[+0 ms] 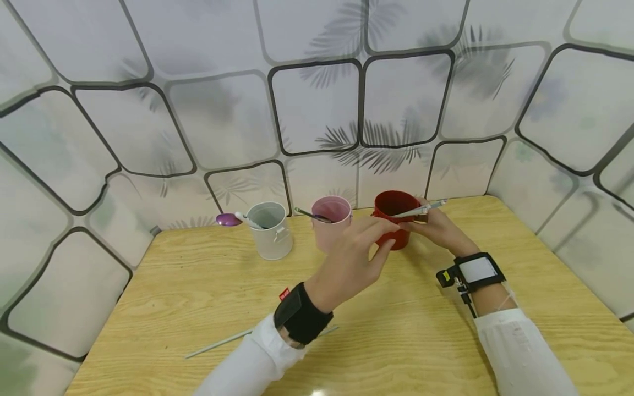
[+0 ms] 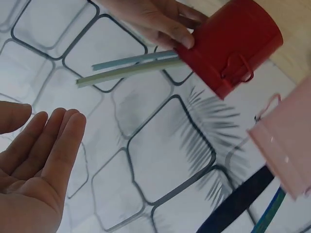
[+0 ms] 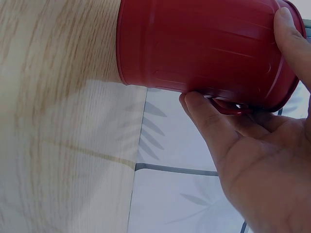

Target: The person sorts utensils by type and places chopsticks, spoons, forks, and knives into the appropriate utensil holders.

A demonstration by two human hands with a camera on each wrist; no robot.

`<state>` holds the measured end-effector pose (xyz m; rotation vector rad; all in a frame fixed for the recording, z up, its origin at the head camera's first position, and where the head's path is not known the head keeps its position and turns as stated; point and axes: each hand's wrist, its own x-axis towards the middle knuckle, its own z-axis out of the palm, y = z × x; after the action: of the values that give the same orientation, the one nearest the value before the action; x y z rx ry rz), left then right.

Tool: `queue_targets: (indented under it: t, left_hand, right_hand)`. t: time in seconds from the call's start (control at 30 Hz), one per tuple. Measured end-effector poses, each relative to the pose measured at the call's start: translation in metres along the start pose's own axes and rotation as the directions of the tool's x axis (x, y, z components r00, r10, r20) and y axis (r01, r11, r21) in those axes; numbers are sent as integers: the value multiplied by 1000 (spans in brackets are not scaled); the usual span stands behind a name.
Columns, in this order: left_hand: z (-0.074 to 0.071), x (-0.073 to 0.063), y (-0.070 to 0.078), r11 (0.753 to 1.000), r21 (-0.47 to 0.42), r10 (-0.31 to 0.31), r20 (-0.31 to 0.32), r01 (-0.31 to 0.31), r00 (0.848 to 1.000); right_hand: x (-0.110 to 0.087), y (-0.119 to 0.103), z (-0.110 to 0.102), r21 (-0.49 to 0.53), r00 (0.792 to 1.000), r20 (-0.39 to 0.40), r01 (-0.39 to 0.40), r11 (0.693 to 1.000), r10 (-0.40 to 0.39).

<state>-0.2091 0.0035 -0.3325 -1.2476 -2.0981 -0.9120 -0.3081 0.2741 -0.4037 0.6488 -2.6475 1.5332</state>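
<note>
My right hand (image 1: 441,224) grips a small red metal bucket (image 3: 199,43) at its side. In the right wrist view the thumb lies against the wall near the rim and the fingers are by the handle. Two thin sticks (image 2: 131,70), one pale blue and one pale green, lean out of the bucket. My left hand (image 1: 351,256) is held in front of it with nothing in its grasp. The left wrist view has those fingers (image 2: 63,150) nearly straight, the thumb apart, away from the sticks.
Left of the red bucket stand a pink bucket (image 1: 324,236) holding a dark flat piece and a green stick, and a white bucket (image 1: 271,242) with a purple-ended, white-handled item. Under my left forearm a pale stick (image 1: 218,344) lies on the wooden table (image 1: 168,286). Patterned walls close behind.
</note>
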Motion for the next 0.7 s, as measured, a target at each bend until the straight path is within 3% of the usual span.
queue_targets:
  t: [0.13, 0.23, 0.5, 0.7]
  left_hand:
    - [-14, -8, 5, 992, 115, 49, -18, -47, 999]
    - [-27, -14, 7, 988, 147, 53, -26, -48, 998]
    - [-54, -35, 5, 994, 104, 27, -45, -23, 999]
    - [-69, -54, -7, 991, 122, -48, -73, 56, 996]
  right_hand:
    - [0, 1, 1, 16, 1000, 0, -7, 1000, 7]
    - [0, 1, 1, 27, 1000, 0, -7, 1000, 7]
    - [-1, -1, 0, 11, 998, 8, -69, 998, 69]
    - [-2, -2, -1, 26, 997, 18, -80, 996, 80]
